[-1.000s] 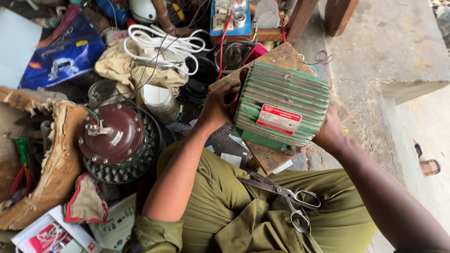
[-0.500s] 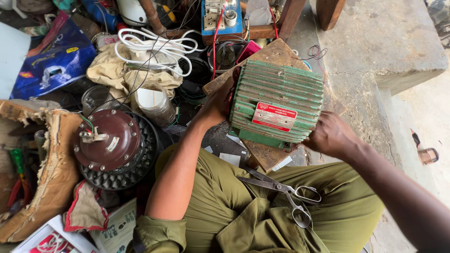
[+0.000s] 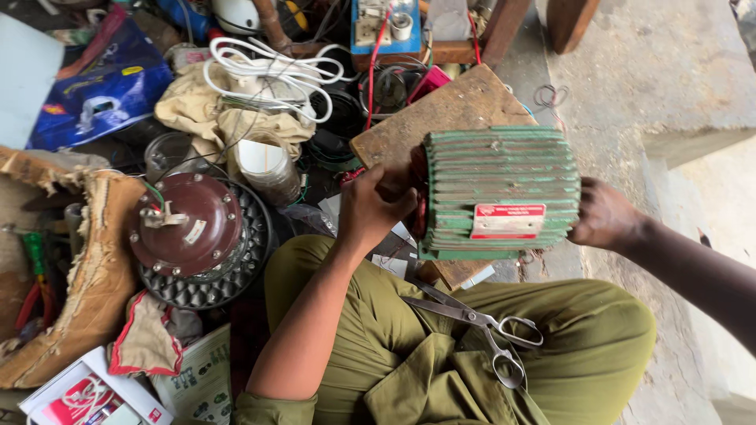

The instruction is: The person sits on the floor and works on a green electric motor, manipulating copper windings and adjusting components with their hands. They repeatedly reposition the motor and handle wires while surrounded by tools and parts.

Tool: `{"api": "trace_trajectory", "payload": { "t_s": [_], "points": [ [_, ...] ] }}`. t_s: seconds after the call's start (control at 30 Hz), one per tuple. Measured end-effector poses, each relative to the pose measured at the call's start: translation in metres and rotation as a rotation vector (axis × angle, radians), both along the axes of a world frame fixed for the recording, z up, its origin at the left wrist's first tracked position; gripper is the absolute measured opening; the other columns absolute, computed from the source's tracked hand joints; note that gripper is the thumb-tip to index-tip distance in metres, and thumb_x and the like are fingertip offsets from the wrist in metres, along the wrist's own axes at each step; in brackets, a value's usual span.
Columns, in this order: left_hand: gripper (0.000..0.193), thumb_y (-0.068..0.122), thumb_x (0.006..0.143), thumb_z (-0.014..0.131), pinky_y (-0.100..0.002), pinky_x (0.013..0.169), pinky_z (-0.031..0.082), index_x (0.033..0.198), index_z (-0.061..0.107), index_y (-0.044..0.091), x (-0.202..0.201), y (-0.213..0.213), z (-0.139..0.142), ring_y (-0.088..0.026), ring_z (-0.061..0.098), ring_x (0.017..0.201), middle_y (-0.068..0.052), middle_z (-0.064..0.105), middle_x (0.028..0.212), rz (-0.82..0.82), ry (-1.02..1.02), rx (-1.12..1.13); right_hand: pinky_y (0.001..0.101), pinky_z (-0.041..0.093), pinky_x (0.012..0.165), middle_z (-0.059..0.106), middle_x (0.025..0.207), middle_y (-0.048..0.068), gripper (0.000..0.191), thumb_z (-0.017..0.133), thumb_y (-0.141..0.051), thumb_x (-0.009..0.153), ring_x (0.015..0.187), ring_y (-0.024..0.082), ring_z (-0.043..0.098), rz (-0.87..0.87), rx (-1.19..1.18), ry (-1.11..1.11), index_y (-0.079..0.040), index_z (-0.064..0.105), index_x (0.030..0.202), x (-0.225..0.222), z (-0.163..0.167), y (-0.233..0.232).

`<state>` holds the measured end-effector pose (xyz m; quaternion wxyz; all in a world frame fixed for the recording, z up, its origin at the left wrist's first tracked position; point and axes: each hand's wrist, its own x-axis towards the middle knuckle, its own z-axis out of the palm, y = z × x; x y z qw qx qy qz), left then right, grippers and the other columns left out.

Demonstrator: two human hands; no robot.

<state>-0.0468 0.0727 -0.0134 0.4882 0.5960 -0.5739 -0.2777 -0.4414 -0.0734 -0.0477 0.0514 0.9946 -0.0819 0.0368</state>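
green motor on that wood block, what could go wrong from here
The finned green motor overhangs the wooden block's near edge, steadied only by the left hand and right hand; it might tip onto the legs. The scissors loose on the lap could slide off or jab.

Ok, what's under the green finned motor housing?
The green motor housing rests on a wooden board, held by the left hand and right hand. Whatever lies beneath the board's covered part is hidden.

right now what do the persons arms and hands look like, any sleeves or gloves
Both hands are bare, with no gloves, rings or watch visible. The left hand leads to a forearm bare up to an olive-green sleeve rolled at the elbow. The right hand and forearm show no sleeve in view.
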Motion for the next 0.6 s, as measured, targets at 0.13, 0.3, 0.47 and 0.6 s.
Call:
{"api": "trace_trajectory", "payload": {
  "t_s": [0.13,0.3,0.47,0.6],
  "points": [
    [0.025,0.027,0.089,0.08,-0.034,0.06,0.056,0.081,0.073,0.004,0.007,0.003,0.005,-0.021,0.074,0.063,-0.01,0.075,0.071,-0.018,-0.161,0.095,0.0494,0.061,0.087,0.076,0.104,0.012,0.04,0.071,-0.007,0.059,0.094,0.032,0.072,0.124,-0.159,0.063,-0.01,0.076,0.098,0.01,0.008,-0.009],
    [0.026,0.018,0.096,0.071,-0.041,0.055,0.05,0.077,0.063,0.002,0.002,0.001,-0.005,-0.026,0.064,0.058,-0.013,0.065,0.07,-0.093,-0.298,-0.158,0.0479,0.059,0.088,0.074,0.111,0.013,0.045,0.071,-0.013,0.066,0.102,0.034,0.07,0.154,-0.133,0.136,-0.01,0.075,0.11,0.015,0.013,-0.017],
    [0.028,0.018,0.1,0.067,-0.039,0.053,0.051,0.076,0.064,0.004,0.005,-0.004,-0.008,-0.024,0.061,0.055,-0.011,0.064,0.068,-0.15,-0.369,-0.131,0.0476,0.056,0.095,0.069,0.125,0.014,0.051,0.067,-0.021,0.072,0.109,0.034,0.066,0.105,-0.071,0.185,-0.012,0.069,0.122,0.019,0.014,-0.02],
    [0.027,0.017,0.1,0.066,-0.037,0.05,0.051,0.076,0.066,0.004,0.004,-0.008,-0.009,-0.021,0.061,0.052,-0.009,0.064,0.066,-0.197,-0.402,-0.088,0.043,0.052,0.099,0.064,0.136,0.01,0.051,0.063,-0.031,0.086,0.12,0.03,0.062,-0.03,0.099,0.431,-0.015,0.061,0.135,0.024,0.012,-0.025]
  ]
}}
